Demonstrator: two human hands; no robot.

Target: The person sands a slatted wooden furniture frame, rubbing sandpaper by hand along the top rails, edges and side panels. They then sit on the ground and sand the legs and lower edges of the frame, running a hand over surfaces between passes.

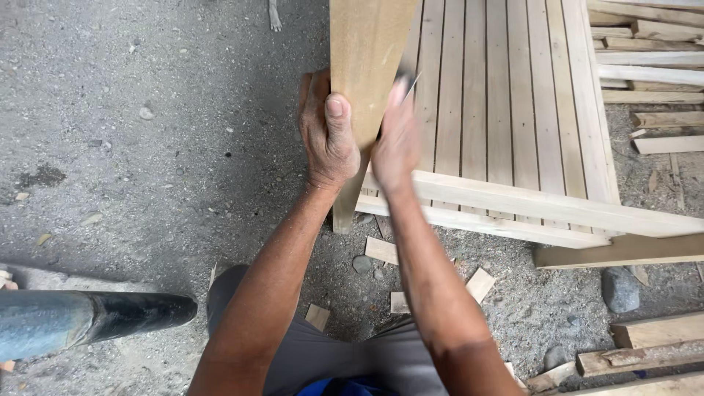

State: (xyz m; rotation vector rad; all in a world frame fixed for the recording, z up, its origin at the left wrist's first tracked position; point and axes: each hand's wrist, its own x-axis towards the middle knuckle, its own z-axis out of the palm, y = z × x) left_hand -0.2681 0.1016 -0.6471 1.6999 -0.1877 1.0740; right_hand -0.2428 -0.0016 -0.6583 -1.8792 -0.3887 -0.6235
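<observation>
While the left hand (328, 139) wraps the upright wooden plank (364, 81) with thumb across its face, the right hand (396, 143) presses its far edge around a thin metal tool (411, 82). The plank looks stiff, fairly heavy, best gripped by both edges.

— What colour is the plank (364, 66)?
— Warm tan, faint grain. The slatted frame (506, 110) is paler, creamy yellow with thin dark gaps.
— The ground (147, 132)?
— Speckled grey, with pale wood scraps (381, 251).
— Clothing?
— Grey trousers (308, 359), a blue patch at the waist. The pipe (81, 319) is dusty grey-blue with a black end.
</observation>
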